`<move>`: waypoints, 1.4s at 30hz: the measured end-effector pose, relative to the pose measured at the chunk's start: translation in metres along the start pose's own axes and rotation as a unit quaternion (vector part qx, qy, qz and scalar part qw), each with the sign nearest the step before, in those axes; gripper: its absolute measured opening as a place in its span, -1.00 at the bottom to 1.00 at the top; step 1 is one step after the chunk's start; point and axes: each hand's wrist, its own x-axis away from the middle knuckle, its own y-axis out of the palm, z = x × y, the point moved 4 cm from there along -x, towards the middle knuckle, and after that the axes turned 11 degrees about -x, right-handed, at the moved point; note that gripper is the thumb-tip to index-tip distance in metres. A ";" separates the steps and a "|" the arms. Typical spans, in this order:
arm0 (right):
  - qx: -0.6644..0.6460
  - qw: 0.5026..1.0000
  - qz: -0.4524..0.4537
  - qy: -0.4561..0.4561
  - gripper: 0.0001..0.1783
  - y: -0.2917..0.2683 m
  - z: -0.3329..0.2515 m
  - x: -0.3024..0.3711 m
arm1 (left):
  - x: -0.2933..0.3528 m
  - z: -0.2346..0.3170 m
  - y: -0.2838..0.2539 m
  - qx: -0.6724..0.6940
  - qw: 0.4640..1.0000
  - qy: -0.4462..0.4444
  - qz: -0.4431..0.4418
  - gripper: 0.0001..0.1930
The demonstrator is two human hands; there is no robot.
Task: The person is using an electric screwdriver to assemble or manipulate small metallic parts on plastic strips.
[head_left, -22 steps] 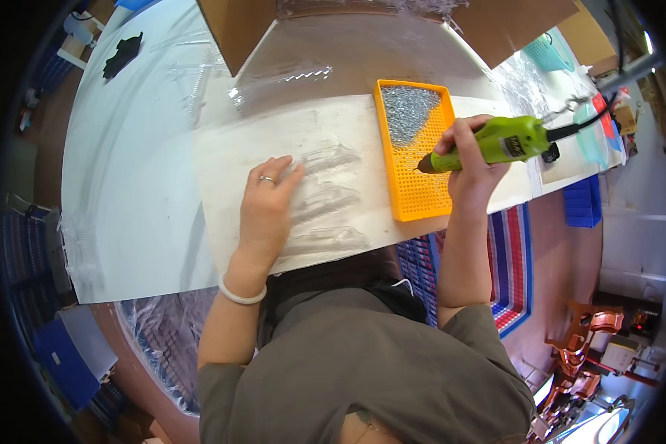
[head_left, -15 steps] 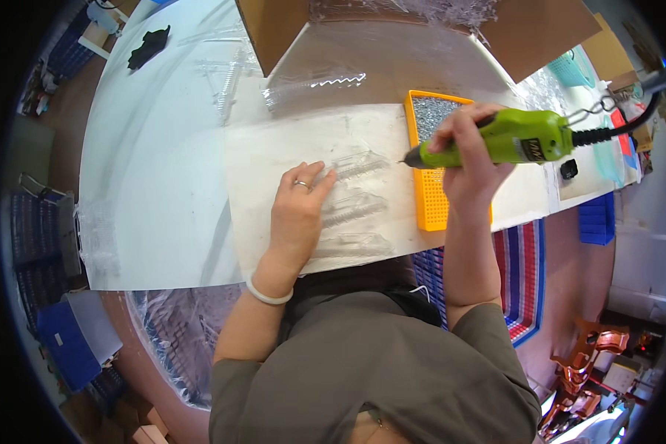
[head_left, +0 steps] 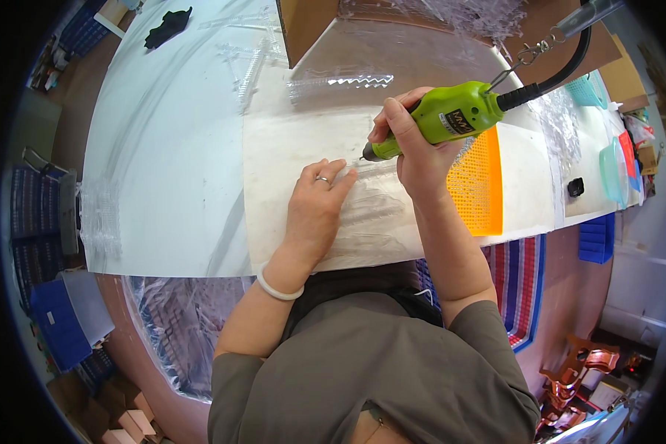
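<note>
In my right hand [head_left: 428, 164] is a green electric screwdriver [head_left: 459, 111], fingers wrapped round its body. Its bit points left and down, close to the fingertips of my left hand [head_left: 314, 211]. Palm down and fingers apart, my left hand rests at the left end of a clear plastic piece [head_left: 377, 175]. Two similar clear pieces, a middle one [head_left: 370, 209] and a near one [head_left: 366, 244], lie in a row toward me. Whether the bit touches the top piece I cannot tell. A yellow perforated tray [head_left: 493, 185] with small metal parts is partly behind my right forearm.
An open cardboard box [head_left: 308, 33] with clear plastic parts stands at the far side. More clear strips [head_left: 251, 78] lie left of it, beyond them a black cloth [head_left: 168, 28]. The screwdriver hangs on a hook and black cable [head_left: 566, 70]. A small black object [head_left: 575, 186] sits right.
My right hand has brought the screwdriver left from over the yellow tray to the top clear piece. My left hand stays beside that piece; the whole view has shifted slightly.
</note>
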 end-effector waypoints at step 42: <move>0.063 0.998 -0.007 0.007 -0.89 -0.004 -0.005 0.002 | 0.000 -0.003 0.002 0.013 1.000 -0.002 -0.008 -0.57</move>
